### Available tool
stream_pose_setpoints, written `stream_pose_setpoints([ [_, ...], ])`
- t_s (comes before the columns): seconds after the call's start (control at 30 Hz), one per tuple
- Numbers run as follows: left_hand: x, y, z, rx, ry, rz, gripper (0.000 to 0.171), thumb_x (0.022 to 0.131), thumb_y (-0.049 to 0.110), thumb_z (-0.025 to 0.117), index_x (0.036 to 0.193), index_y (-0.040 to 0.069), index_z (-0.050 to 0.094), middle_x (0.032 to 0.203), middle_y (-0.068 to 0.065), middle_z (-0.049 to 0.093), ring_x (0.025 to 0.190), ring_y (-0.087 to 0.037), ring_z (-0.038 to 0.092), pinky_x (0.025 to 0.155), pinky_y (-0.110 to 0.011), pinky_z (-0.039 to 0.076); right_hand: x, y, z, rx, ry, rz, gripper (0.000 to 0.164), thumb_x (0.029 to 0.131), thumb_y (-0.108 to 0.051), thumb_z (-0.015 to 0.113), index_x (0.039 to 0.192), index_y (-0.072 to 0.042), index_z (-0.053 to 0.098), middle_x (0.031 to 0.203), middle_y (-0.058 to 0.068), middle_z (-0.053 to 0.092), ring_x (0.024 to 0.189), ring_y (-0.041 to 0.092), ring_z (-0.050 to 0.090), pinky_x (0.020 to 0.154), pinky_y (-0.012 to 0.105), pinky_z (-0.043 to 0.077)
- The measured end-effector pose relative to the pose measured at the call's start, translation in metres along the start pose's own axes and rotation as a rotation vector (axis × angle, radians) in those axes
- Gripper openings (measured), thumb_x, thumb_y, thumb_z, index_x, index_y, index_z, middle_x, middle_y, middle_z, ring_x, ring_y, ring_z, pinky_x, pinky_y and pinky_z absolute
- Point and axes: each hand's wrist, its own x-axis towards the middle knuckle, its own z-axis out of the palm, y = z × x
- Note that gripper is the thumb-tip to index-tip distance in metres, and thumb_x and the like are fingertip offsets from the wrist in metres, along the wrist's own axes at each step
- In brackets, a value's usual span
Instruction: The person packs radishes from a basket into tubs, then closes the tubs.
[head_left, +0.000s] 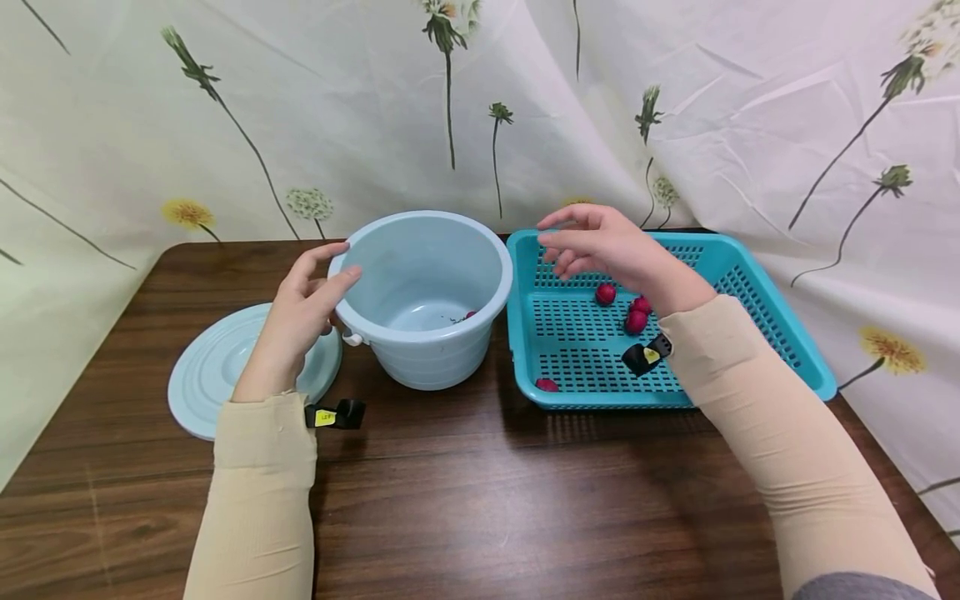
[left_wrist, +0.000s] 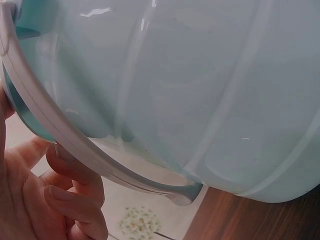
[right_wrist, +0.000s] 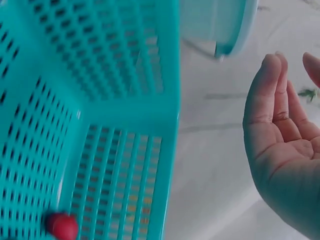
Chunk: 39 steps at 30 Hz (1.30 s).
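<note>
My left hand [head_left: 295,312] grips the left rim of a light blue bucket [head_left: 431,358], thumb and forefinger at the edge. In the left wrist view its other fingers [left_wrist: 75,205] curl beside the bucket's white handle [left_wrist: 65,130]. A bit of something red [head_left: 471,315] shows at the bottom of the bucket. My right hand [head_left: 607,246] hovers over the left back part of a turquoise basket [head_left: 528,367], fingers loosely bent and holding nothing. Several small round red pieces, radish-like, lie in the basket, among them one near the middle [head_left: 605,293] and one at the front left corner [head_left: 547,385].
A light blue round lid [head_left: 202,375] lies on the brown wooden table [head_left: 480,500], left of the bucket and partly behind my left arm. A white cloth [head_left: 360,108] printed with dandelions hangs behind the table. The basket stands close to the bucket's right side.
</note>
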Motion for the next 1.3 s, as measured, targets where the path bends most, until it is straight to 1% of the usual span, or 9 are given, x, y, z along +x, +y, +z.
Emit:
stream_pose_setpoints([
  [0.1, 0.000, 0.000, 0.000, -0.007, 0.003, 0.004, 0.059, 0.096, 0.050, 0.058, 0.149, 0.032, 0.041, 0.101, 0.003, 0.063, 0.061, -0.010, 0.055, 0.061, -0.026, 0.040, 0.000, 0.006, -0.013, -0.035, 0.031, 0.023, 0.040, 0.100, -0.020, 0.060, 0.133, 0.001, 0.051, 0.099, 0.010, 0.067, 0.075, 0.018, 0.065, 0.075, 0.030, 0.058],
  [0.17, 0.000, 0.000, 0.000, -0.010, 0.004, 0.005, 0.058, 0.096, 0.050, 0.058, 0.149, 0.031, 0.041, 0.100, 0.004, 0.063, 0.061, -0.010, 0.054, 0.060, -0.026, 0.040, -0.002, 0.009, -0.021, -0.044, 0.049, 0.043, 0.038, 0.100, -0.021, 0.060, 0.131, -0.001, 0.052, 0.098, 0.008, 0.067, 0.075, 0.017, 0.065, 0.076, 0.030, 0.057],
  [0.33, 0.000, 0.000, 0.000, -0.012, 0.001, 0.004, 0.058, 0.096, 0.050, 0.058, 0.149, 0.031, 0.041, 0.099, 0.003, 0.063, 0.061, -0.009, 0.054, 0.060, -0.025, 0.040, -0.006, 0.018, -0.039, -0.045, 0.074, 0.074, 0.038, 0.100, -0.023, 0.059, 0.131, -0.001, 0.051, 0.097, 0.005, 0.067, 0.075, 0.014, 0.065, 0.076, 0.028, 0.056],
  [0.47, 0.001, -0.001, 0.000, -0.015, 0.000, 0.004, 0.058, 0.096, 0.050, 0.058, 0.149, 0.032, 0.041, 0.098, 0.003, 0.063, 0.061, -0.009, 0.054, 0.060, -0.025, 0.040, -0.009, 0.025, -0.051, -0.032, 0.092, 0.105, 0.042, 0.099, -0.024, 0.061, 0.132, 0.001, 0.050, 0.096, 0.004, 0.068, 0.074, 0.014, 0.066, 0.076, 0.030, 0.057],
  [0.7, 0.001, -0.002, 0.000, -0.015, -0.002, 0.004, 0.058, 0.096, 0.050, 0.058, 0.149, 0.032, 0.041, 0.098, 0.002, 0.063, 0.061, -0.010, 0.054, 0.060, -0.027, 0.041, -0.013, 0.037, -0.068, -0.054, 0.124, 0.162, 0.043, 0.098, -0.027, 0.063, 0.131, -0.002, 0.050, 0.094, 0.000, 0.071, 0.074, 0.014, 0.068, 0.077, 0.030, 0.057],
  [0.93, 0.001, -0.001, -0.001, -0.017, -0.002, 0.008, 0.058, 0.096, 0.049, 0.058, 0.149, 0.032, 0.041, 0.098, 0.003, 0.063, 0.061, -0.011, 0.055, 0.060, -0.027, 0.040, -0.018, 0.050, -0.080, -0.106, 0.114, 0.198, 0.040, 0.099, -0.030, 0.061, 0.130, -0.006, 0.051, 0.098, -0.001, 0.070, 0.076, 0.014, 0.068, 0.078, 0.032, 0.057],
  [1.03, 0.001, -0.001, -0.001, -0.012, 0.000, 0.010, 0.058, 0.096, 0.049, 0.058, 0.149, 0.031, 0.041, 0.097, 0.003, 0.063, 0.062, -0.012, 0.055, 0.060, -0.027, 0.041, -0.020, 0.055, -0.084, -0.121, 0.101, 0.217, 0.041, 0.099, -0.030, 0.061, 0.131, -0.005, 0.050, 0.098, -0.001, 0.069, 0.076, 0.014, 0.068, 0.078, 0.031, 0.057],
  [1.17, 0.001, -0.001, -0.001, -0.008, 0.001, 0.007, 0.059, 0.096, 0.050, 0.058, 0.149, 0.032, 0.041, 0.096, 0.002, 0.062, 0.063, -0.014, 0.055, 0.061, -0.027, 0.040, -0.022, 0.062, -0.089, -0.131, 0.091, 0.235, 0.047, 0.100, -0.031, 0.059, 0.136, -0.002, 0.047, 0.101, 0.000, 0.068, 0.078, 0.014, 0.069, 0.079, 0.031, 0.057],
  [1.3, 0.001, -0.001, -0.001, -0.019, -0.001, -0.001, 0.058, 0.096, 0.050, 0.058, 0.149, 0.032, 0.041, 0.096, 0.002, 0.062, 0.063, -0.013, 0.054, 0.061, -0.027, 0.040, -0.024, 0.069, -0.095, -0.132, 0.088, 0.254, 0.052, 0.101, -0.032, 0.058, 0.140, 0.000, 0.042, 0.104, 0.002, 0.067, 0.080, 0.014, 0.069, 0.079, 0.030, 0.057],
])
